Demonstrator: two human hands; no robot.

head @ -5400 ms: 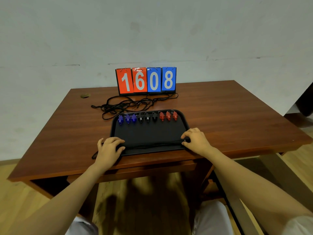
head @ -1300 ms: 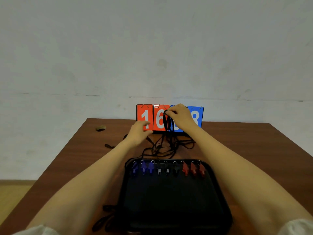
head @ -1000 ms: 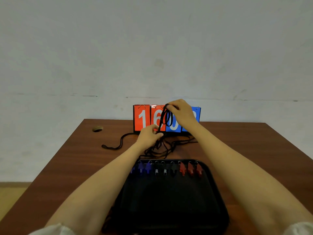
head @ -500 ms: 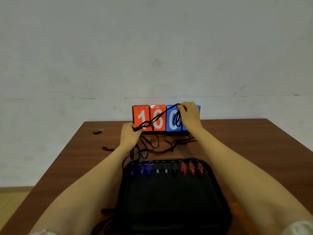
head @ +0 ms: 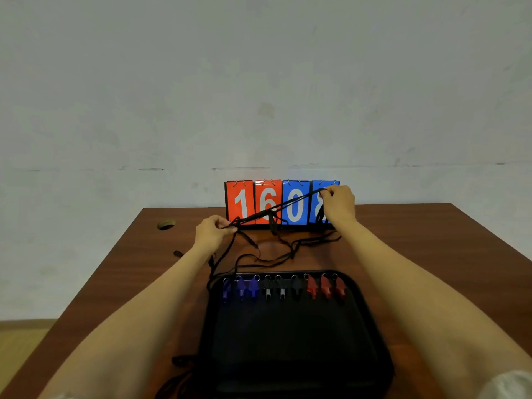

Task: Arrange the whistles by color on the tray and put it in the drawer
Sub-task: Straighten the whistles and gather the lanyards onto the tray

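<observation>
1. Left of the tray [head: 383, 367], a loose end of black cord [head: 178, 253] lies on the wooden desk [head: 431, 240], and farther back from the tray sits a small round hole [head: 166, 224] in the desktop.
2. The left hand [head: 211, 231] hovers beyond the tray's far left corner, thumb and fingers pinched closed on the tangled cords [head: 273, 254].
3. From that pinch a cord stretches taut, rising rightward across the front of the score flip board [head: 282, 203], which stands behind the tray and reads 1608.
4. On the tray, along its far edge, the whistles sit in one row: three blue whistles [head: 240, 287] at the left, three black whistles [head: 280, 289] in the middle, three red whistles [head: 326, 286] at the right. The rest of the tray is bare.
5. Slack cords trail from the whistles' rings over the tray's far rim onto the desk; more cord spills near the tray's near left corner.
6. The right hand [head: 338, 204] is raised beyond the tray's far right corner, fingers closed around the other end of the taut cord, with a loop hanging below it.
7. Judgement: the colour sorting looks done; the step in hand seems to be gathering the cords.
8. Next, the bundle probably needs laying on the tray without dragging whistles out of line; then the tray goes into the drawer, which is not in view.
</observation>
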